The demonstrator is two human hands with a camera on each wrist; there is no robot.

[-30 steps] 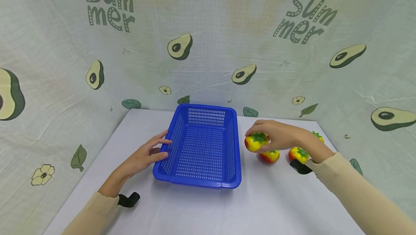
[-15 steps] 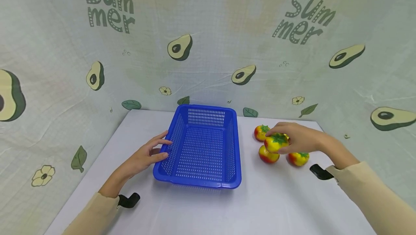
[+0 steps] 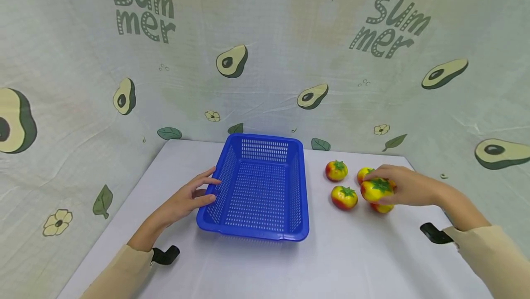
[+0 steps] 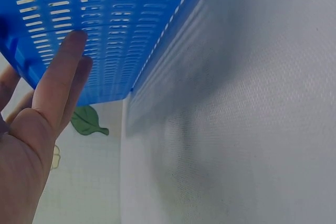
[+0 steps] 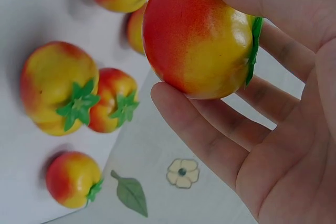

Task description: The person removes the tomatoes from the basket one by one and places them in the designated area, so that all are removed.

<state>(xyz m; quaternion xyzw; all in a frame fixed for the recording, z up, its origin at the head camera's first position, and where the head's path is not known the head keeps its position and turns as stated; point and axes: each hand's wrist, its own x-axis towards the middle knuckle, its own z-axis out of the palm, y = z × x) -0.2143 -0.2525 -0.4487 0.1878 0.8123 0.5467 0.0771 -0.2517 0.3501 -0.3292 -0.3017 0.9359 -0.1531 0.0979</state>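
My right hand [image 3: 407,188] holds a red-and-yellow toy persimmon [image 3: 377,190] with a green star-shaped cap, raised over the others at the right of the table. In the right wrist view, thumb and fingers span the persimmon [image 5: 202,40] from opposite sides. One more persimmon [image 3: 383,208] shows partly beneath it, and another [image 3: 364,173] peeks out behind. At the left side of a blue slotted plastic basket [image 3: 253,233], my left hand [image 3: 182,204] grips the rim. The left wrist view has some fingers [image 4: 60,77] along the slotted outer wall, others up at the rim.
Two persimmons, one farther back [image 3: 336,170] and one nearer [image 3: 344,198], lie between the basket and my right hand. The white table [image 3: 248,271] ends at a patterned cloth backdrop [image 3: 265,73] behind and on both sides.
My right hand has moved to the right, away from the basket, carrying the persimmon. The persimmons nearer the basket have come into fuller view. My left hand and the basket stay put.
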